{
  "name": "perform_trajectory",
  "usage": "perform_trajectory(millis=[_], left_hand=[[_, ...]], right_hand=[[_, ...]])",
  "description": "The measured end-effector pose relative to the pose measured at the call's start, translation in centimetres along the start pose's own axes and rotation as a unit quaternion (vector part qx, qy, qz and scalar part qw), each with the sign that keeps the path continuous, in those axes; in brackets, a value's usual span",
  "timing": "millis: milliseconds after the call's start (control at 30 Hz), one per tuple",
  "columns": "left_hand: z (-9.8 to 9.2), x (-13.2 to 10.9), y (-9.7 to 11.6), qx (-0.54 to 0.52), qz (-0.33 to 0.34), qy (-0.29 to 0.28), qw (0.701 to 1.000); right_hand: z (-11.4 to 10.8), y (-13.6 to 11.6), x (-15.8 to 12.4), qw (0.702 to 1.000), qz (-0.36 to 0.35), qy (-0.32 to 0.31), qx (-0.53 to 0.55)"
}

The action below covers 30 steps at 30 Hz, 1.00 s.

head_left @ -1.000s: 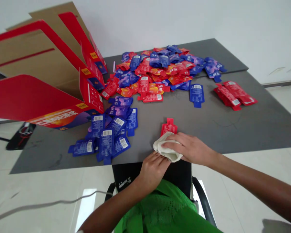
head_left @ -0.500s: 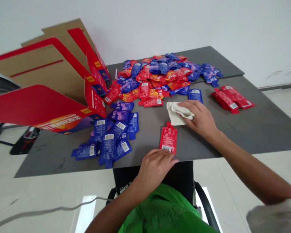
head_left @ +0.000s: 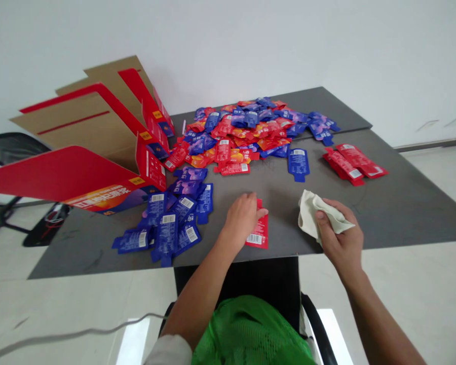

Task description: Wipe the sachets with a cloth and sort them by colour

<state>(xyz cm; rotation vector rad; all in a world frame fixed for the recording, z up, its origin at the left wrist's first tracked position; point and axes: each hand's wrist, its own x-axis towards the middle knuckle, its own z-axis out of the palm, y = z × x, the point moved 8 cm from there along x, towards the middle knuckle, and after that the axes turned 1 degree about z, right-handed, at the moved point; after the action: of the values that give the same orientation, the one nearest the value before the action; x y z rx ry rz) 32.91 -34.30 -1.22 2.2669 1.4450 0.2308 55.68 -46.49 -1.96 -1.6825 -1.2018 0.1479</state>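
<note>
On the grey table, a single red pouch [head_left: 259,234] lies near the front edge, its barcode end toward me. My left hand [head_left: 243,217] is over the pouch's upper part, fingers closed around its top end. A folded white cloth [head_left: 310,215] is gripped in my right hand [head_left: 338,234], a little above the table to the right of the pouch. Blue pouches [head_left: 167,232] lie in a loose group left of my left hand. One blue pouch [head_left: 298,163] rests alone beyond the cloth.
Open red cardboard boxes [head_left: 99,195] stand at the table's left. A mixed heap of red and blue pouches [head_left: 235,129] spreads across the back of the table [head_left: 410,203]. Several red pouches [head_left: 359,158] lie at the right. A chair is below the front edge.
My left hand has moved forward from the red pouch's near end to its top end. My right hand has moved right and nearer with the cloth, away from the pouch. The camera view has shifted slightly.
</note>
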Motion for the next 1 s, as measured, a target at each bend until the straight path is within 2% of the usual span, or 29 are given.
perform_trajectory(millis=[67, 167, 300, 400, 500, 633, 767, 833, 933, 1000], left_hand=[[0.0, 0.4, -0.1, -0.044, 0.007, -0.028, 0.999], [-1.0, 0.4, 0.5, -0.126, 0.034, -0.025, 0.991], [-4.0, -1.7, 3.0, -0.218, 0.156, 0.041, 0.963], [-5.4, -4.4, 4.0, -0.202, 0.251, 0.103, 0.941], [-4.1, -7.0, 3.8, -0.098, 0.295, 0.108, 0.944], [-0.9, -9.6, 2.4, 0.001, 0.276, 0.035, 0.960], [0.3, -11.8, 1.8, 0.050, 0.258, 0.050, 0.964], [0.8, -12.6, 1.7, 0.071, 0.263, 0.069, 0.960], [1.9, -13.5, 1.6, 0.094, 0.284, 0.095, 0.950], [2.7, -13.8, 1.4, 0.102, 0.297, 0.101, 0.944]], right_hand=[[0.1, 0.0, 0.0, 1.000, 0.003, 0.001, 0.006], [0.2, -0.3, 0.2, 1.000, 0.004, -0.005, 0.011], [0.2, -0.4, 0.3, 1.000, 0.003, -0.005, 0.013], [0.1, -0.5, 0.3, 1.000, -0.004, -0.002, 0.014], [0.2, -0.7, 0.2, 1.000, -0.018, -0.003, 0.016], [0.4, -0.6, 0.3, 0.999, -0.032, -0.014, 0.020], [0.7, -0.9, 1.2, 0.998, -0.036, -0.053, 0.024], [0.6, -1.8, 1.9, 0.997, -0.046, -0.060, 0.021], [0.8, -4.7, 2.7, 0.994, -0.094, -0.055, 0.016], [1.9, -7.2, 2.5, 0.984, -0.151, -0.091, 0.016]])
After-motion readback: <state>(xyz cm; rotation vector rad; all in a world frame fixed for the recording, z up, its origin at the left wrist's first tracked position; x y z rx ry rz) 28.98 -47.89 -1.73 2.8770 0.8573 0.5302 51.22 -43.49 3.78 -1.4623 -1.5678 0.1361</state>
